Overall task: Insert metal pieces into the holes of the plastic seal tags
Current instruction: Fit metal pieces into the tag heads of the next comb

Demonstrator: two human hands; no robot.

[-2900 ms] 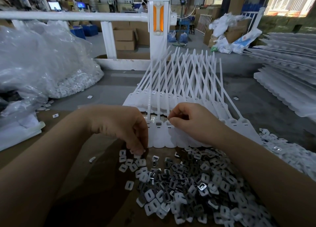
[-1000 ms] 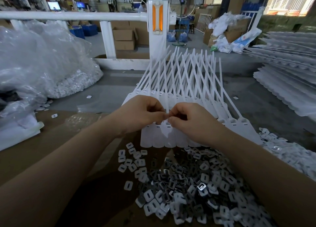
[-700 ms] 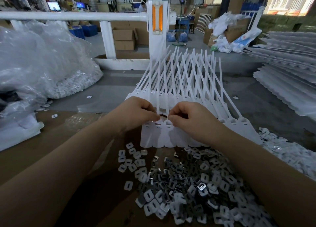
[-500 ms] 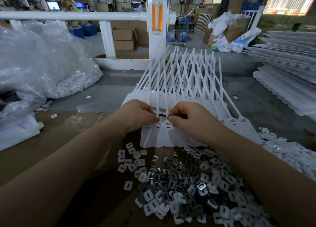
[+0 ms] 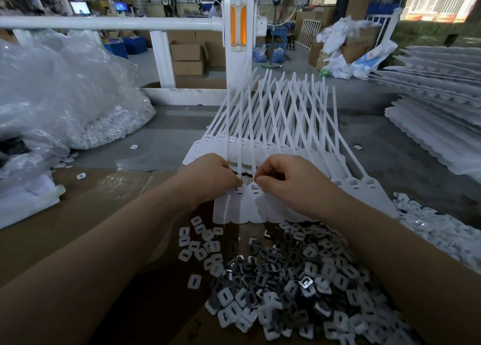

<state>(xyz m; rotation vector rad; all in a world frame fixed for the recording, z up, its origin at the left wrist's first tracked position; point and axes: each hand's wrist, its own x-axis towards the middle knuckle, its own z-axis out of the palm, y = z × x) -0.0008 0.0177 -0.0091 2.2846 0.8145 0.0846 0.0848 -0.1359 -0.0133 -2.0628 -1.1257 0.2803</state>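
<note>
Now both hands meet over the row of white plastic seal tags (image 5: 242,209), which lie flat on the brown cardboard (image 5: 99,214) in front of the person. The left hand (image 5: 208,179) has its fingers curled, and the fingertips press down on the head of one tag in the near row, at the slot. It seems to pinch something small there, but the piece itself is hidden under the fingers, so I cannot tell what it holds. The right hand (image 5: 286,180) is just beside it, almost touching, with thumb and first finger closed together on the top of the next tag. Between the two hands one thin white strap (image 5: 240,126) goes up and away from the fingers.

Beyond the hands, the long straps of many tags fan out and cross each other. Just under the wrists, toward the person, lies a big loose heap of metal pieces (image 5: 273,274), dark and shiny, mixed with small white plastic squares (image 5: 184,240) that each have a slot. Further to the right of the right hand lies another pile of white parts (image 5: 442,238). Far to the left of the left hand stands a large clear plastic bag (image 5: 59,95).
</note>
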